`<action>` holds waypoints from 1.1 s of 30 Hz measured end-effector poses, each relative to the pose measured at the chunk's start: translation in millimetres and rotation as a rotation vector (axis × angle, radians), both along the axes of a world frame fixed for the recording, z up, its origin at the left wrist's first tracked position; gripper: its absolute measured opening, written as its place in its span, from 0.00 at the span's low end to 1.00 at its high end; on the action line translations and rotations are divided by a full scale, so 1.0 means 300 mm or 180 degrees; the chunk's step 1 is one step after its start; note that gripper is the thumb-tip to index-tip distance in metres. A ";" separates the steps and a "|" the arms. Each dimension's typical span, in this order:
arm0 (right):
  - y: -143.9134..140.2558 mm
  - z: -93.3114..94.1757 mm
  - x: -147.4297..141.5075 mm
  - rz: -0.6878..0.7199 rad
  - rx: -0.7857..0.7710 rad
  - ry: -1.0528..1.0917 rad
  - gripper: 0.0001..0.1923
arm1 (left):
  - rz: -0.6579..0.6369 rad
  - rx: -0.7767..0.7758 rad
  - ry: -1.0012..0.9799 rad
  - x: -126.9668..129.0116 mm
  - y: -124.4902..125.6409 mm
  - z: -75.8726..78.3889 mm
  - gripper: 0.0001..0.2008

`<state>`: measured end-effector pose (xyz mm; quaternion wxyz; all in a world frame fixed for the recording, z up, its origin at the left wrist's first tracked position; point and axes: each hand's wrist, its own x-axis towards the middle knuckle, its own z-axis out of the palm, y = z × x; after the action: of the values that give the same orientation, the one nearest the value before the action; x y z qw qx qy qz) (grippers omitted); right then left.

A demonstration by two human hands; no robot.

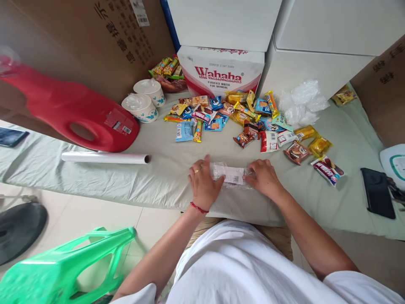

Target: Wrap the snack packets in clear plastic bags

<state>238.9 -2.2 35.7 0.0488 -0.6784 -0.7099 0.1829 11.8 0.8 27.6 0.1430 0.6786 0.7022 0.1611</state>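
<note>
A small package (pixel 234 174) in clear crinkled plastic, with a white barcode label on top, lies on the cloth-covered surface in front of me. My left hand (pixel 205 182), wearing a ring and a red bracelet, holds its left end, the thumb over the label's edge and the fingers along the far side. At the opposite end, the bent fingers of my right hand (pixel 263 178) grip the plastic. What the wrapping contains cannot be made out. Beyond both hands lies a loose spread of wrapped snacks (pixel 211 126), including a white-and-red packet (pixel 269 142).
Left of me lie a white roll (pixel 106 158) and a large red jug (pixel 85 105). Two paper bowls (pixel 141 109) and a Wahaha carton (pixel 221 71) stand behind. Crumpled clear plastic (pixel 302 103) and a dark phone-like object (pixel 378 192) are rightward. A green stool (pixel 63 266) is on the floor.
</note>
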 end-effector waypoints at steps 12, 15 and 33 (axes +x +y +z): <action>-0.073 -0.050 -0.130 -0.1338 -0.0267 0.4271 0.10 | -0.1117 0.1189 -0.0238 0.143 -0.049 -0.034 0.05; -0.067 -0.087 -0.133 -0.1681 -0.0693 0.5500 0.17 | -0.1981 0.1266 -0.0022 0.181 -0.061 -0.067 0.08; 0.153 0.044 0.895 -0.3997 0.2388 0.3015 0.07 | -0.1024 0.1234 -0.0338 -0.225 0.010 -0.079 0.04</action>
<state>507.3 43.6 49.0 0.6510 -0.7361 -0.1229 0.1391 -55.6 3.9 3.9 0.0706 0.7869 0.5328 0.3033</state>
